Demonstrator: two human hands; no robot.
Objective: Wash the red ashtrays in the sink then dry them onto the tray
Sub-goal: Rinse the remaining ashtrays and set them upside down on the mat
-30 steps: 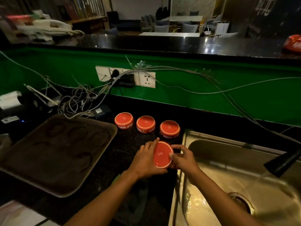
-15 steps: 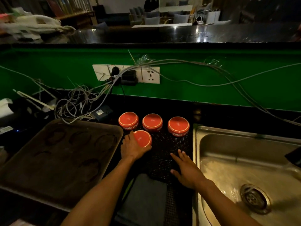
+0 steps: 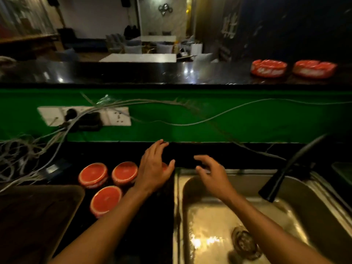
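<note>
Reaching empty, fingers spread, left hand (image 3: pixel 154 168) and right hand (image 3: pixel 211 174) head toward ashtrays (image 3: pixel 269 68) at 1 o'clock, likely next to wash.

Dim room. Green wall (image 3: pixel 247 119) behind black bench (image 3: pixel 144 225), with white sockets (image 3: pixel 118 116) and loose cables (image 3: pixel 190 123). Glossy black ledge (image 3: pixel 133 73) above. Beyond, white tables (image 3: pixel 139 57), grey chairs (image 3: pixel 133 48), pale wall (image 3: pixel 95 14).

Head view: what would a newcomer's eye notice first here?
The red ashtrays catch the eye first: three sit upside down on the dark counter between the tray and the sink, and two more wait on the upper shelf at the right. Both hands, left hand and right hand, hover open above the counter's back edge.
</note>
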